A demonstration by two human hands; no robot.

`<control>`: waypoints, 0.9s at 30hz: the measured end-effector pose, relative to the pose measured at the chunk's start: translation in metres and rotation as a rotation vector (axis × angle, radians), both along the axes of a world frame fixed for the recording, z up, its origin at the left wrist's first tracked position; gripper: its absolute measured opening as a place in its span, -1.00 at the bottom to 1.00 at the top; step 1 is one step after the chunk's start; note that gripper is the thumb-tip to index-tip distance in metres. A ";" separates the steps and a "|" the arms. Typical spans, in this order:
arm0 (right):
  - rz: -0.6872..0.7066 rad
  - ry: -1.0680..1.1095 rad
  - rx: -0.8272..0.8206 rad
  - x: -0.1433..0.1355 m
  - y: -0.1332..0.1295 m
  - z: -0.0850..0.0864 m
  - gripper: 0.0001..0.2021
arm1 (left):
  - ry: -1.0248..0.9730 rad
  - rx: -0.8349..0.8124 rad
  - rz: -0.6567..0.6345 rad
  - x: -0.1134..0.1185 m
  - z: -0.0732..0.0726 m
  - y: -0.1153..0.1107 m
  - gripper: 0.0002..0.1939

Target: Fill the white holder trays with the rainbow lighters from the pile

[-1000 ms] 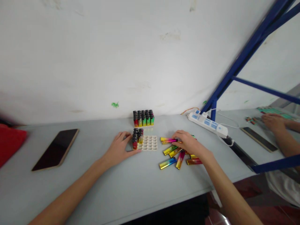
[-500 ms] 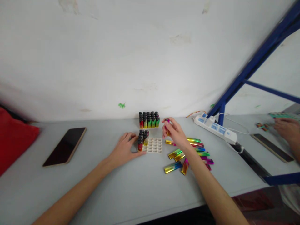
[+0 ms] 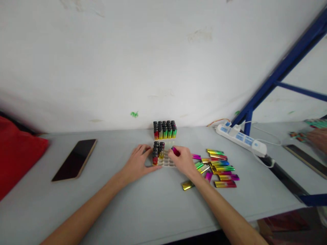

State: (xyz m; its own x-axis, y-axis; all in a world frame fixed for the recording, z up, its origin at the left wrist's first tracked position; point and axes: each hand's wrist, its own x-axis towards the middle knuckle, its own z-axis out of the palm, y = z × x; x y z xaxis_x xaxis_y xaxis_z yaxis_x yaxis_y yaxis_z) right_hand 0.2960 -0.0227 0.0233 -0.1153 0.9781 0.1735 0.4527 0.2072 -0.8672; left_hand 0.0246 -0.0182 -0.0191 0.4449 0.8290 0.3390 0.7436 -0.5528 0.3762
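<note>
A pale tray with round slots [image 3: 167,162] lies in front of me, its left columns holding upright black-topped lighters [image 3: 155,153]. My left hand [image 3: 138,161] rests at the tray's left edge, thumb and fingers spread around that corner. Over the tray's right part is my right hand [image 3: 182,160], its fingers closed on a lighter with a magenta end [image 3: 175,151]. Behind the tray stands a full block of upright lighters [image 3: 165,131]. Loose shiny wrappers or casings in gold, green, blue and magenta [image 3: 225,184] are scattered to the right.
A dark phone [image 3: 75,159] lies at the left, beside red cloth [image 3: 20,153]. At the right are a white power strip [image 3: 241,139] with cables and a blue metal frame [image 3: 265,83]. Another person's hand [image 3: 318,139] shows at the far right, near a second phone [image 3: 305,157].
My right hand has moved left and down with the lighter, from beside the rear block to over the tray. The loose pieces at the right lie differently. My left hand stays at the tray.
</note>
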 end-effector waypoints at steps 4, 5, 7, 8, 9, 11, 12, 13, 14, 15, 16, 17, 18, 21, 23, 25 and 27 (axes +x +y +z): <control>-0.020 -0.001 0.022 0.001 -0.001 -0.001 -0.59 | -0.004 0.013 -0.005 0.000 -0.001 0.001 -0.29; -0.018 -0.001 0.030 0.001 -0.001 -0.001 -0.57 | -0.005 0.015 -0.005 0.000 -0.001 0.001 -0.29; -0.007 -0.001 0.054 0.001 -0.003 -0.001 -0.52 | -0.004 0.013 -0.004 0.000 -0.001 0.001 -0.29; 0.007 -0.001 0.071 0.002 -0.004 0.000 -0.50 | -0.003 0.011 -0.003 0.001 0.000 0.001 -0.29; 0.027 -0.003 0.093 0.002 -0.004 0.000 -0.50 | -0.002 0.009 -0.003 0.001 0.000 0.001 -0.29; 0.079 -0.014 0.158 0.004 -0.005 0.001 -0.54 | 0.001 0.008 -0.006 0.001 0.001 0.000 -0.29; 0.107 -0.026 0.198 0.005 -0.006 0.002 -0.56 | 0.003 0.008 -0.008 0.001 0.002 0.000 -0.29; 0.132 -0.041 0.241 0.007 -0.006 0.002 -0.59 | 0.005 0.007 -0.010 0.001 0.002 0.000 -0.28; 0.152 -0.063 0.282 0.009 -0.006 0.002 -0.60 | 0.007 0.005 -0.011 0.001 0.003 0.000 -0.28; 0.165 -0.093 0.313 0.010 -0.006 0.002 -0.60 | 0.007 0.003 -0.011 0.001 0.003 0.000 -0.28; 0.177 -0.129 0.328 0.012 -0.006 0.002 -0.60 | 0.006 0.003 -0.010 0.000 0.003 0.000 -0.28; 0.188 -0.167 0.322 0.014 -0.007 0.002 -0.60 | 0.004 0.002 -0.009 0.000 0.003 0.000 -0.28; 0.200 -0.200 0.303 0.015 -0.007 0.002 -0.60 | 0.002 0.003 -0.009 0.000 0.002 0.000 -0.28; 0.248 -0.242 0.247 0.016 -0.007 0.001 -0.60 | -0.002 0.006 -0.008 0.000 0.001 0.000 -0.30; 0.279 -0.240 0.260 0.016 -0.007 0.000 -0.64 | -0.003 0.007 -0.008 0.000 -0.001 0.000 -0.31; 0.313 -0.262 0.273 0.014 -0.007 -0.001 -0.70 | -0.003 0.009 -0.011 -0.001 -0.002 0.000 -0.30; 0.347 -0.327 0.261 0.012 -0.008 -0.001 -0.76 | -0.003 0.010 -0.011 -0.001 -0.003 0.001 -0.29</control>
